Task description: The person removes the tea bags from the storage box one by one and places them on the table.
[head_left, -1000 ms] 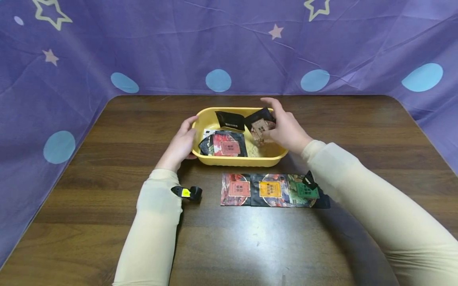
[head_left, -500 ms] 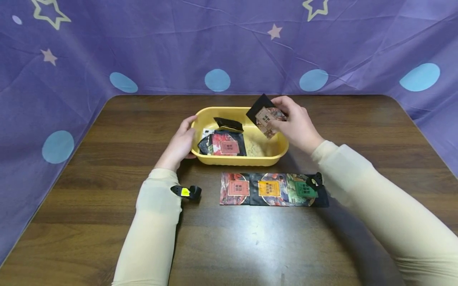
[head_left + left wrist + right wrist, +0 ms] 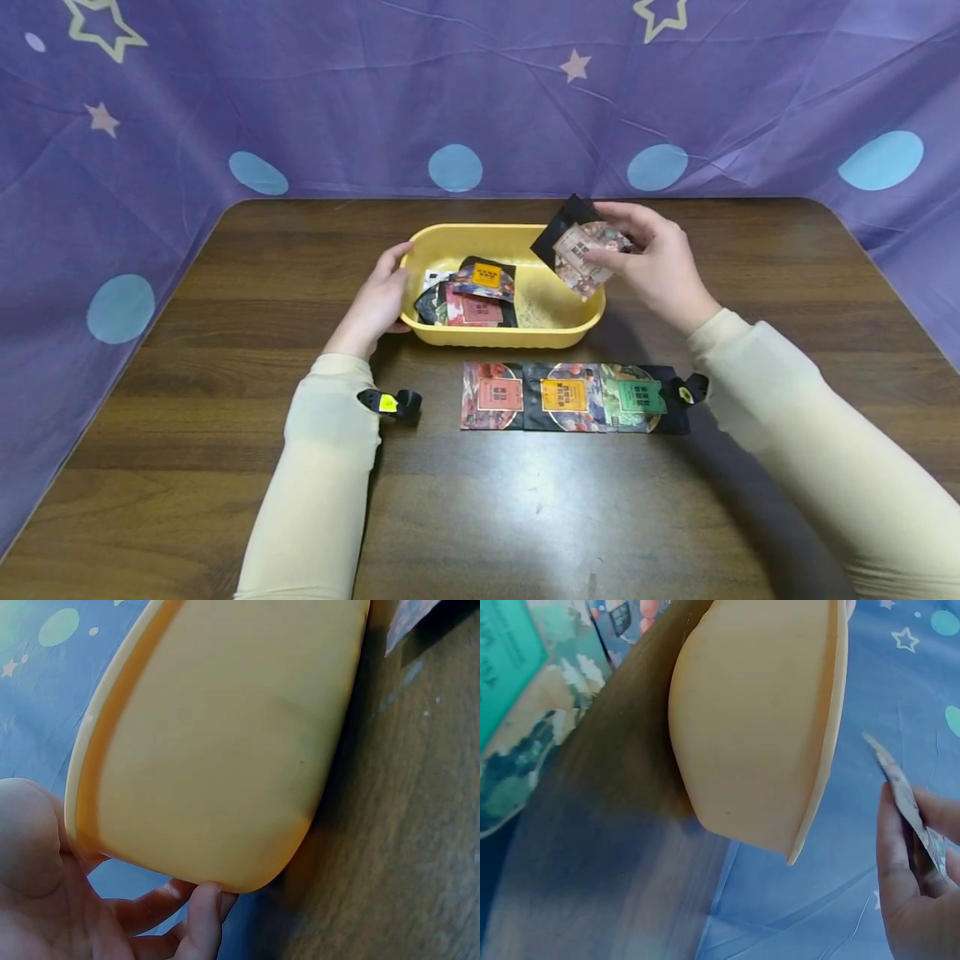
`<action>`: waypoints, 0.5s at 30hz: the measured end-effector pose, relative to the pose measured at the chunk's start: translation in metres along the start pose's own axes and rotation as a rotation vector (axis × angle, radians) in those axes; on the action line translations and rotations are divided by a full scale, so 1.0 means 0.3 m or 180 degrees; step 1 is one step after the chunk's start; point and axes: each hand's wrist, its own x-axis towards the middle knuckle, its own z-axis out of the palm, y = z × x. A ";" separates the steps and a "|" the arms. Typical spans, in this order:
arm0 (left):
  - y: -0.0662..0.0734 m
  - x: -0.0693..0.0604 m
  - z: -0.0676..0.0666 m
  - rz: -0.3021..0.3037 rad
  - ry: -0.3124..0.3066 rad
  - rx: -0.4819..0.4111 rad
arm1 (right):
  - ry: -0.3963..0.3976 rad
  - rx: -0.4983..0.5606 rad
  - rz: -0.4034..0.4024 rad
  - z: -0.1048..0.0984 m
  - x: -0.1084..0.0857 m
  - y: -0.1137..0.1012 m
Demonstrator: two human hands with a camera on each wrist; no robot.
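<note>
A purple curtain (image 3: 510, 100) hangs behind the bench (image 3: 225, 500), where a row of three packets (image 3: 564, 396) lies on the near side of the yellow basin (image 3: 502, 337); a black wrist device (image 3: 694, 388) hides part of the row's right end. Inside, an orange-labelled packet (image 3: 486, 277) overlaps a red-labelled packet (image 3: 480, 312). The left hand (image 3: 375, 297) grips the basin's left end; the right hand (image 3: 663, 262) pinches a beige-labelled packet (image 3: 574, 250), tilted, by its right rim

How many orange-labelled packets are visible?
2: one black rectangular orange-labelled packet in the yellow plastic tub, another mid-row on the brown wooden table; the tub may hide more.
</note>
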 end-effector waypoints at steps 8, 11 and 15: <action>-0.003 -0.001 0.001 0.0004 -0.0004 -0.0076 | 0.0127 0.0059 -0.0012 -0.036 -0.040 0.022; -0.001 -0.001 0.001 -0.0007 -0.0001 -0.0071 | 0.0122 0.0124 -0.0090 -0.056 -0.055 0.028; 0.002 -0.002 0.003 -0.0011 -0.0007 -0.0066 | 0.0093 0.0141 -0.0094 -0.087 -0.072 0.030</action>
